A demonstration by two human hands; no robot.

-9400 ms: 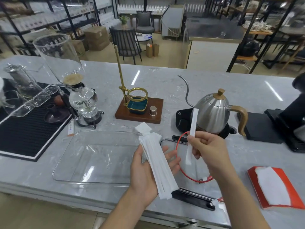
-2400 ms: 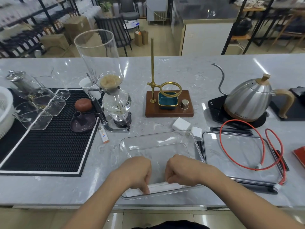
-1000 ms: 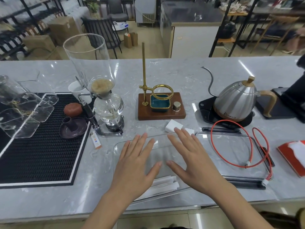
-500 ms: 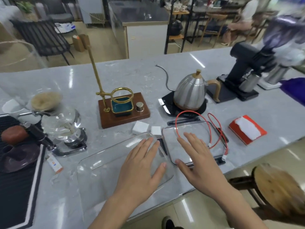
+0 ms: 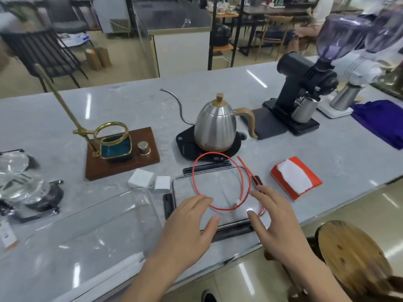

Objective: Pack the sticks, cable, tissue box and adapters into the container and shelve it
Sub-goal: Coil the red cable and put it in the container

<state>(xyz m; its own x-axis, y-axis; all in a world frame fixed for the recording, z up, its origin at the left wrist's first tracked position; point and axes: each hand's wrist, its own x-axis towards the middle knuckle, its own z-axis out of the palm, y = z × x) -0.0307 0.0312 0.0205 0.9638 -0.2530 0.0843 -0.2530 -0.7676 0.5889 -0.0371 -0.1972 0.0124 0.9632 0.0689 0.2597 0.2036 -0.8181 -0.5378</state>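
Both hands, left and right, fingers spread, empty, lower centre over red cable loop; sloppy grab risks snagging, dragging clear lid.

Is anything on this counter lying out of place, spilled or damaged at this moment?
Nothing looks spilled or broken. The red cable lies loosely coiled on the container lid, with one loop spilling over its right edge near the right hand. The two white adapters and the tissue box sit unpacked on the counter.
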